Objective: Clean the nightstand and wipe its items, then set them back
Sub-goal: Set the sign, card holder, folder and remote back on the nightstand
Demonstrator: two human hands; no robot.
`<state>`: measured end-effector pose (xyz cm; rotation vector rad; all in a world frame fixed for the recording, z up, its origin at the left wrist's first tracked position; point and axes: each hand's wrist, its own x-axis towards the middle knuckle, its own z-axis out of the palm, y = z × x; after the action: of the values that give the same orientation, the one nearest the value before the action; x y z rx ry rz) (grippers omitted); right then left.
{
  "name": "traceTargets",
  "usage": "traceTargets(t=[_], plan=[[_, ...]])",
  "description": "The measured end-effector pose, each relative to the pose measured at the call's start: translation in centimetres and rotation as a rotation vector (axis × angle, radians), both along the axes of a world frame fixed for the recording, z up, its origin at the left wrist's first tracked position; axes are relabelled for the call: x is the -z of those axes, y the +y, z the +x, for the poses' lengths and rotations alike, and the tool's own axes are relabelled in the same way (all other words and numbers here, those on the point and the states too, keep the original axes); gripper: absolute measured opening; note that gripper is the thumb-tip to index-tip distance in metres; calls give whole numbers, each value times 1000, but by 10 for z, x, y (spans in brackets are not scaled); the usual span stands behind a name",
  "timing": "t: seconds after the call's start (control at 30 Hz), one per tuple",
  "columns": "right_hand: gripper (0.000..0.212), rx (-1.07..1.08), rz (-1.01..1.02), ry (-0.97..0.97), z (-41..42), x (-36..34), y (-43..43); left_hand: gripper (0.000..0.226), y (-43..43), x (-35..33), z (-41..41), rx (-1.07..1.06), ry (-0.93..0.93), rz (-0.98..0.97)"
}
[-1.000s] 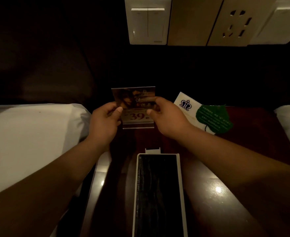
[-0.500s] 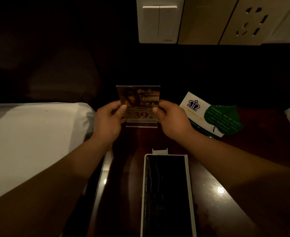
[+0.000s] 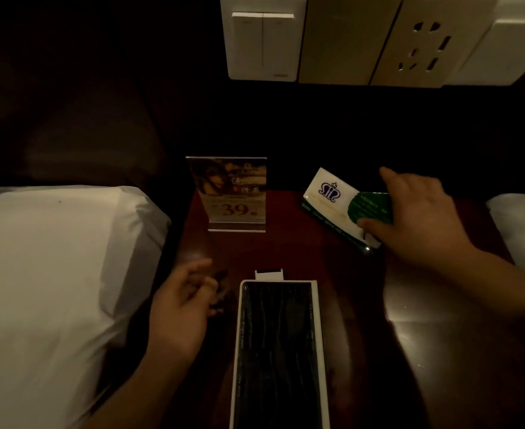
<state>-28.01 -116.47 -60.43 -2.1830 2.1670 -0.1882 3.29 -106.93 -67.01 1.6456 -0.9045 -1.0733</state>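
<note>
The crown-logo card [image 3: 329, 196] lies at the back right of the nightstand [image 3: 301, 252], beside the upright price stand [image 3: 233, 193]. I'd lift it flat by its edges, no bending, then wipe beneath. My right hand [image 3: 422, 218] spans it, thumb and curled fingers pinching its edges. My left hand [image 3: 177, 314] hangs loose, empty.

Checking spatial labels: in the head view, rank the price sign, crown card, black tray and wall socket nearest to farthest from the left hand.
1. black tray, beside the left hand.
2. price sign, straight ahead.
3. crown card, back right.
4. wall socket, above, farthest.
</note>
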Motion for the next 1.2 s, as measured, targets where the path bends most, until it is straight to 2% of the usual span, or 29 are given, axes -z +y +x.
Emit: traceTargets(t=[0.07, 0.17, 0.3, 0.4, 0.5, 0.8, 1.2], plan=[[70, -7, 92, -38, 7, 8, -9, 38, 7, 7, -12, 7, -88, 16], [41, -20, 45, -151, 9, 6, -22, 27, -2, 6, -13, 57, -360, -77], [29, -130, 17, -160, 9, 0, -31, 31, -14, 18, 10, 323, -905, -190], [29, -165, -11, -171, 14, 0, -34, 41, -4, 29, 15, 460, -1107, -142], [31, -175, -30, -170, 18, 4, -38, 48, -3, 33, 15, 483, -1167, -141], [33, -173, 10, -236, 25, 12, -47, 46, -4, 33, 16, 472, -1190, -163], [37, -190, 43, -192, 27, 9, -51, 47, -4, 35, 16, 474, -1216, -154]])
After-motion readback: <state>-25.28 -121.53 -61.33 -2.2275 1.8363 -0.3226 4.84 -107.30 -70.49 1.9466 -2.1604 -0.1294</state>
